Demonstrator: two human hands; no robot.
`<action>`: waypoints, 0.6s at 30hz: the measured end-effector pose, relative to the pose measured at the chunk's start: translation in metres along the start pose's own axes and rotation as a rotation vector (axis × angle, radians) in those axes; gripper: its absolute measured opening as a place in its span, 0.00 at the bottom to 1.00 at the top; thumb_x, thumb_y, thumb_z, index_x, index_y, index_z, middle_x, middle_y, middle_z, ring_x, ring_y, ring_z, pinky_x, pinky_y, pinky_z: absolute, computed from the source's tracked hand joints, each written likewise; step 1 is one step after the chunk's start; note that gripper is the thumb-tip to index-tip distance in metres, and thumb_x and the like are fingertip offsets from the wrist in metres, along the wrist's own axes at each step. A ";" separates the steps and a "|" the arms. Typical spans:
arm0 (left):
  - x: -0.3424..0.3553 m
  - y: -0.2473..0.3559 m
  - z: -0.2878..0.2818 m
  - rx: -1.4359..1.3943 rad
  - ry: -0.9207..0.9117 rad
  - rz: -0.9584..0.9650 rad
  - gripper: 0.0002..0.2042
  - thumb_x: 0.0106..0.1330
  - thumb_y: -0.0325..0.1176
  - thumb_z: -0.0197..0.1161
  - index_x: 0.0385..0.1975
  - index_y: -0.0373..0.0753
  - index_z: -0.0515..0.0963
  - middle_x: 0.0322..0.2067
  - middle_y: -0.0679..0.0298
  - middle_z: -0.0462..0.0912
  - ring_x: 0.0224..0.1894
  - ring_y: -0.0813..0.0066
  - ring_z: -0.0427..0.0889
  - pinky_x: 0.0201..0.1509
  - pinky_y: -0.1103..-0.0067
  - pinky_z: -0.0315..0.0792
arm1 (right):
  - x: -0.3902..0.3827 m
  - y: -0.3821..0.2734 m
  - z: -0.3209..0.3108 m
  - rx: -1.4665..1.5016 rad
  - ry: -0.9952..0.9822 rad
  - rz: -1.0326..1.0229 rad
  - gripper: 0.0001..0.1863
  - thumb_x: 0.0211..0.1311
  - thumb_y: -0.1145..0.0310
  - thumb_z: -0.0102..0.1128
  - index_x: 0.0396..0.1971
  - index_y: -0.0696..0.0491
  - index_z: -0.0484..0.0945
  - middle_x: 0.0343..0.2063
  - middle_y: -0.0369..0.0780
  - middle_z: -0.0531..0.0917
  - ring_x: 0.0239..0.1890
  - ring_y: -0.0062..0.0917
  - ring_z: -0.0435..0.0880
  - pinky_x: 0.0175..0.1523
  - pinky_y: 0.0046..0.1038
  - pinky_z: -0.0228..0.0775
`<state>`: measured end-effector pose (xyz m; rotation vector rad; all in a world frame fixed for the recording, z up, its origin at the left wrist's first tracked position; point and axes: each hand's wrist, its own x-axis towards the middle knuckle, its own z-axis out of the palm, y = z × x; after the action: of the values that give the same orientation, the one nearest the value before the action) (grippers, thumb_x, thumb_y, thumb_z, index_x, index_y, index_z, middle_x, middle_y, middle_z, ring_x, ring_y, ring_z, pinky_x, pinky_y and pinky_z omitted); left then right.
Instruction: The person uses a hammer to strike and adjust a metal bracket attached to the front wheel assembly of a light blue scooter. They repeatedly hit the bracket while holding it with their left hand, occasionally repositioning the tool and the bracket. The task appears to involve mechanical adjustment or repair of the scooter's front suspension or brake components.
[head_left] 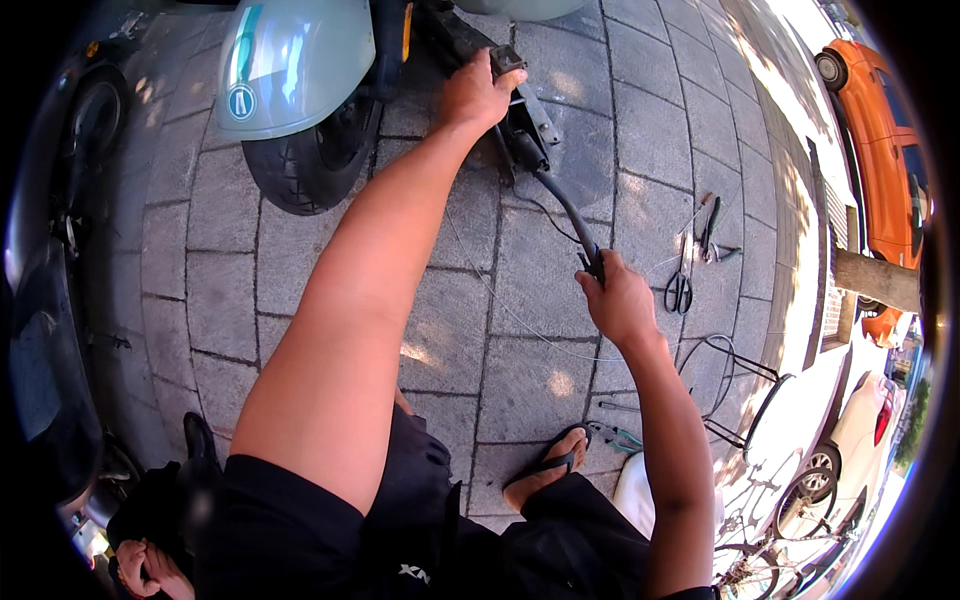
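My left hand (482, 92) reaches far forward with its fingers closed round the end of a black mechanical assembly (522, 135). From its near end a thick black tube (570, 208) runs down to the right. My right hand (622, 302) is closed round the tube's near end, where a small dark piece sticks out beside the thumb. A thin black cable (548, 218) hangs alongside. Left of the assembly stands a scooter's pale blue-green front fender (300, 65) over a black tyre (310, 165).
On grey paving right of my right hand lie black-handled scissors (680, 280) and pliers (711, 230). Teal-handled pliers (622, 438) lie near my sandalled foot (548, 470). Thin wire crosses the ground. Another person's hands (150, 568) show at lower left; a dark motorbike (45, 340) stands left.
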<state>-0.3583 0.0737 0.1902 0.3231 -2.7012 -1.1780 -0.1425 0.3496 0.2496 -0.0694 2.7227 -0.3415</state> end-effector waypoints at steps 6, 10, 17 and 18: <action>0.007 -0.002 -0.004 -0.053 0.029 0.027 0.30 0.70 0.57 0.70 0.57 0.36 0.77 0.51 0.43 0.88 0.58 0.41 0.85 0.62 0.56 0.78 | 0.004 -0.006 0.020 -0.023 0.061 0.000 0.25 0.77 0.56 0.61 0.63 0.58 0.75 0.45 0.51 0.88 0.44 0.53 0.89 0.49 0.50 0.81; 0.023 -0.018 -0.004 -0.017 0.057 0.056 0.36 0.69 0.62 0.69 0.63 0.35 0.76 0.53 0.42 0.88 0.58 0.41 0.85 0.62 0.56 0.78 | 0.017 -0.023 0.018 -0.008 0.024 -0.027 0.26 0.78 0.56 0.61 0.64 0.59 0.75 0.45 0.51 0.88 0.44 0.53 0.89 0.48 0.50 0.81; 0.047 -0.043 -0.019 0.072 0.099 0.091 0.38 0.68 0.64 0.69 0.64 0.36 0.77 0.53 0.43 0.88 0.59 0.41 0.85 0.63 0.56 0.78 | 0.030 -0.036 0.018 0.033 0.042 -0.083 0.24 0.78 0.57 0.61 0.61 0.59 0.76 0.44 0.52 0.88 0.44 0.53 0.89 0.49 0.51 0.81; 0.057 -0.053 -0.022 0.063 0.121 0.147 0.35 0.68 0.62 0.69 0.61 0.36 0.78 0.53 0.43 0.88 0.58 0.42 0.85 0.63 0.56 0.78 | 0.033 -0.043 0.019 0.040 0.054 -0.092 0.23 0.78 0.57 0.61 0.60 0.59 0.76 0.44 0.53 0.88 0.45 0.53 0.89 0.49 0.51 0.81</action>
<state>-0.4008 0.0076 0.1703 0.1936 -2.6109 -1.0011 -0.1652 0.3000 0.2306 -0.1772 2.7703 -0.4297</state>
